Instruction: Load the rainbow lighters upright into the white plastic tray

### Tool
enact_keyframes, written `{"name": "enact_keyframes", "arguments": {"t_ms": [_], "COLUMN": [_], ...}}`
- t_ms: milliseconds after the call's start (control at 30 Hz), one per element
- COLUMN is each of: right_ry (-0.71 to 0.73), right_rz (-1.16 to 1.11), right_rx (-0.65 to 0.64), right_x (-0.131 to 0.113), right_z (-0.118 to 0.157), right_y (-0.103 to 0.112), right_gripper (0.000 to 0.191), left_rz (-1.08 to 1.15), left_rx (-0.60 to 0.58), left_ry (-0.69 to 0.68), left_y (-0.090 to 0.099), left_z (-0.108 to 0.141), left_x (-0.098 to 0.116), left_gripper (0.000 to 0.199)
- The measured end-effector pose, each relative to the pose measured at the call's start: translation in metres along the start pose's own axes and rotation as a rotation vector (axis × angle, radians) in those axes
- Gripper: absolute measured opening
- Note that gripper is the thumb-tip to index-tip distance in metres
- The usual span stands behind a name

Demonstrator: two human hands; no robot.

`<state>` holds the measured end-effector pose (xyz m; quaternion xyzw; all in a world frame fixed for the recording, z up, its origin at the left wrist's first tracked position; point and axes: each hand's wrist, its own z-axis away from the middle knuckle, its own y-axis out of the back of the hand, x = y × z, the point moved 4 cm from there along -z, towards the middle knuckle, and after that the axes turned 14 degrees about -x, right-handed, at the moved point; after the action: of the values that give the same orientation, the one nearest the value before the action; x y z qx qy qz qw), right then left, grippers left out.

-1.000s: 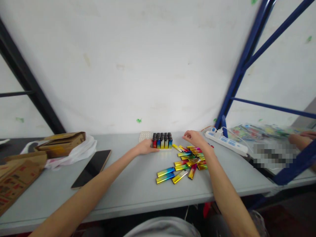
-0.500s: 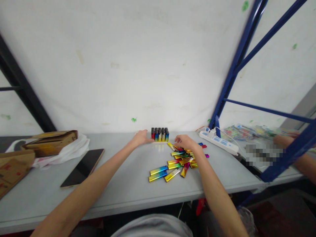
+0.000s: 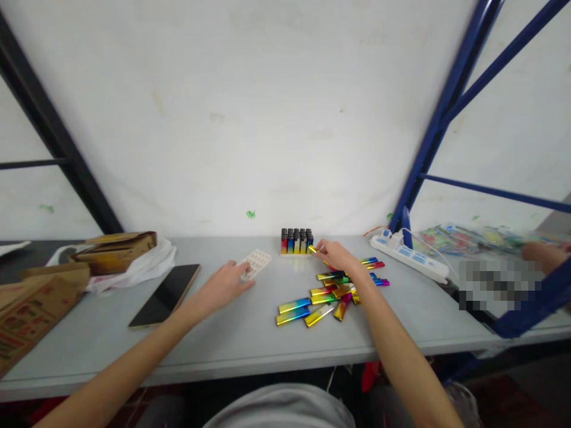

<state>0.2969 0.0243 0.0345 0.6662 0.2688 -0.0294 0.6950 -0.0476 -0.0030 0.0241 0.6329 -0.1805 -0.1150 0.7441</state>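
Observation:
My left hand [image 3: 228,284] grips the near end of a white tray [image 3: 259,261] with rows of small square compartments, above or on the left middle of the table. My right hand [image 3: 335,254] is closed, its fingertips pinching a shiny yellow lighter [image 3: 313,249]. Just to its left, several lighters with black tops [image 3: 297,242] stand upright in close rows on a white base. Below the right hand lies a loose pile of shiny lighters [image 3: 332,291] in yellow, blue, green, red and purple. My right wrist and forearm hide part of this pile.
A dark tablet [image 3: 166,296] lies on the grey table [image 3: 214,348] at left, beside cardboard boxes [image 3: 118,252] and a white plastic bag [image 3: 154,261]. A white power strip [image 3: 409,260] lies by the blue rack post [image 3: 428,148]. Another person's hand [image 3: 542,255] is beyond the post.
My left hand has moved from beside the standing lighters toward me and left, now with the white tray. My right hand has lifted a yellow lighter near the standing rows.

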Motion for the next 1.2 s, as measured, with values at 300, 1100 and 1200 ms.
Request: {"name": "enact_keyframes", "arguments": {"t_ms": [300, 1100, 1200], "right_ry": [0.165, 0.049, -0.06], "right_rz": [-0.467, -1.096, -1.049], "right_rx": [0.345, 0.135, 0.164], "right_x": [-0.015, -0.066, -0.063], "right_z": [0.001, -0.016, -0.018], "right_y": [0.02, -0.034, -0.037], "right_gripper": [0.039, 0.06, 0.051], "left_rz": [0.141, 0.357, 0.345], "left_rx": [-0.111, 0.098, 0.079], "left_ry": [-0.425, -0.495, -0.498], "left_y": [0.018, -0.007, -0.008], "left_z": [-0.009, -0.042, -0.043], "left_x": [0.063, 0.046, 0.047], "left_gripper": [0.03, 0.059, 0.061]}}
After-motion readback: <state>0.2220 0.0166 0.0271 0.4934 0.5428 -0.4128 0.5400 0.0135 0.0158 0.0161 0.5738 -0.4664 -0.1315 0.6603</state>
